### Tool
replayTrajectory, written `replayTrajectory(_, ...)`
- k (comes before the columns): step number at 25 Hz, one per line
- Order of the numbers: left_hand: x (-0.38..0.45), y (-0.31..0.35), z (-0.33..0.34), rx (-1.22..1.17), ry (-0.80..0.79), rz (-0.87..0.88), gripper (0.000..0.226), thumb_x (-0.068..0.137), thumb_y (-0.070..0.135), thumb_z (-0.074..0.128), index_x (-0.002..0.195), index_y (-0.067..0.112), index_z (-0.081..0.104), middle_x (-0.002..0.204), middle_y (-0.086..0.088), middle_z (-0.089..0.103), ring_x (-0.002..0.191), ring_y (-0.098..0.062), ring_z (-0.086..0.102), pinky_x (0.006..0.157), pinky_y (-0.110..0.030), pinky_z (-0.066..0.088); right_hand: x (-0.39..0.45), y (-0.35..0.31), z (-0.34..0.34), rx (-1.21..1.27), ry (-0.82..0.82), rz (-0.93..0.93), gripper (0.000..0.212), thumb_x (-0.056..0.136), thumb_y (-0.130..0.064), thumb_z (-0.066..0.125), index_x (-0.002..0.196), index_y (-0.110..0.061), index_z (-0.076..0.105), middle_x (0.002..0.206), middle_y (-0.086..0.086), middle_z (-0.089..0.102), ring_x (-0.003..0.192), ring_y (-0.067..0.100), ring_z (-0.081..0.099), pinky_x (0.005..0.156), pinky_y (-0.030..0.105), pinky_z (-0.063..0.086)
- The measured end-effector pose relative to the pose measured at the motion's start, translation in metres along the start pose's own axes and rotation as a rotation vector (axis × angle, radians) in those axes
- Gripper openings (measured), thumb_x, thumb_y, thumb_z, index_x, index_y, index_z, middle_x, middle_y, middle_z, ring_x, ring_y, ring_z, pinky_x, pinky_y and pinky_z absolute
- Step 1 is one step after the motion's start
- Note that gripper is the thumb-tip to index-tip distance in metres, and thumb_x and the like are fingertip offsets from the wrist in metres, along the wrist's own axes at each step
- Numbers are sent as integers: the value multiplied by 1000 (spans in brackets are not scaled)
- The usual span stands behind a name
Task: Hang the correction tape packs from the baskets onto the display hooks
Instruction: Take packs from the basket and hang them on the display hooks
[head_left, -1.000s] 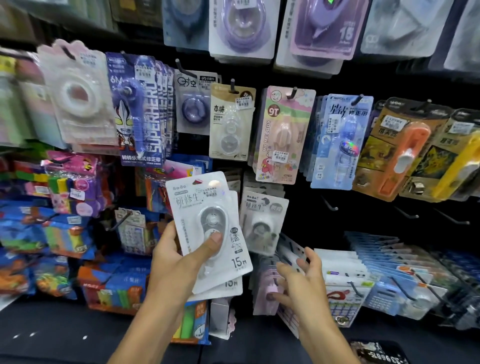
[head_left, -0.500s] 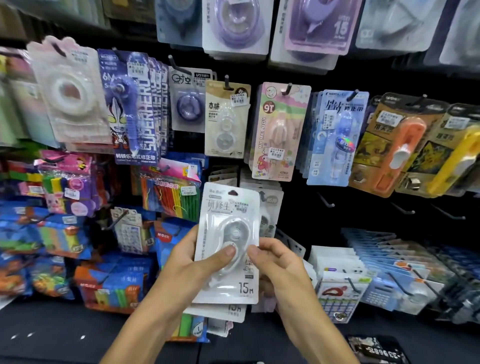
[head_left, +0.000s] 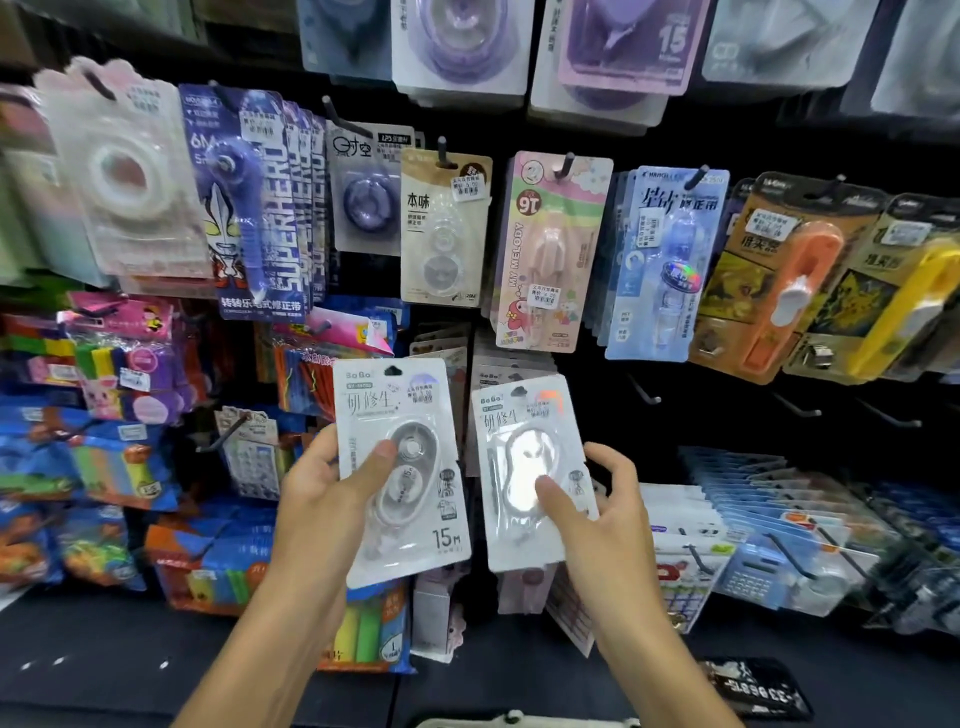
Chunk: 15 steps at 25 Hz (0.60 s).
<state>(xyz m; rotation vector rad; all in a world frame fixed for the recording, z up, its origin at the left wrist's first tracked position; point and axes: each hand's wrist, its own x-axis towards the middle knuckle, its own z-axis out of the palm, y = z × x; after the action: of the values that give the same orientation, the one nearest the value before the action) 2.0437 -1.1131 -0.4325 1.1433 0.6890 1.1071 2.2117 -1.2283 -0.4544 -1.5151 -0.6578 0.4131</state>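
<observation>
Our left hand (head_left: 322, 499) grips one white carded correction tape blister pack (head_left: 402, 467), right hand (head_left: 608, 519) pinches a second identical pack (head_left: 524, 467), side by side, apart.

Left hand (head_left: 332, 499): bare, no ring or glove visible.
Right hand (head_left: 605, 525): bare, likewise.
Forearms: uncovered to the frame's lower edge; sleeves, if any, lie out of view.
</observation>
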Motion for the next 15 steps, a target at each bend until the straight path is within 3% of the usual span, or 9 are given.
replayTrajectory(2,-1,-1,2,5,4,29,23,97,14,65,112,29,72,108,3,80,95,-22,78,80,-42,60,6,1,3,-100,56,64,50,93,-34,68,130,-45,36,132,-7,60,96,17,68,81,40,55)
replayTrajectory(4,1,-2,5,0,-10,22,23,99,13,63,113,29,71,108,4,80,96,-22,78,75,-39,61,2,3,7,-223,58,81,61,96,-34,66,144,-39,29,146,-8,48,104,10,59,85,33,48)
replayTrajectory(5,3,-4,7,6,-32,18,23,99,13,62,114,28,70,108,4,80,96,-21,77,73,-36,62,-3,6,7,-230,19,21,61,94,-34,68,143,-43,31,148,-12,46,109,6,56,90,33,47)
replayTrajectory(7,7,-8,15,25,-132,22,25,95,16,64,118,27,69,111,1,79,99,-21,77,75,-35,61,-13,6,9,20,-158,-88,54,88,-33,76,127,-52,43,137,-16,59,107,7,65,87,34,56)
replayTrajectory(9,9,-13,26,46,-301,31,27,90,24,66,116,29,71,114,0,78,103,-20,75,79,-31,62,-14,1,15,206,-316,-121,50,81,-27,81,117,-44,51,125,-6,69,107,17,70,84,35,59)
replayTrajectory(10,8,-15,31,90,-354,59,26,89,27,67,114,33,72,115,3,78,105,-16,75,82,-29,62,-11,-2,19,225,-311,-151,49,81,-21,81,116,-40,53,124,0,70,110,21,70,90,41,59)
replayTrajectory(12,10,-20,34,324,-303,230,23,93,32,69,115,40,69,119,16,73,109,-4,69,88,-28,60,-5,-4,21,203,-222,-183,49,84,-7,79,115,-38,57,124,0,68,116,20,66,101,49,53)
replayTrajectory(15,20,-21,25,864,-91,527,52,97,30,64,146,36,47,146,28,42,133,9,34,112,-25,32,2,3,10,104,-82,-106,50,87,-10,75,115,-48,61,128,-24,61,127,1,54,106,33,46)
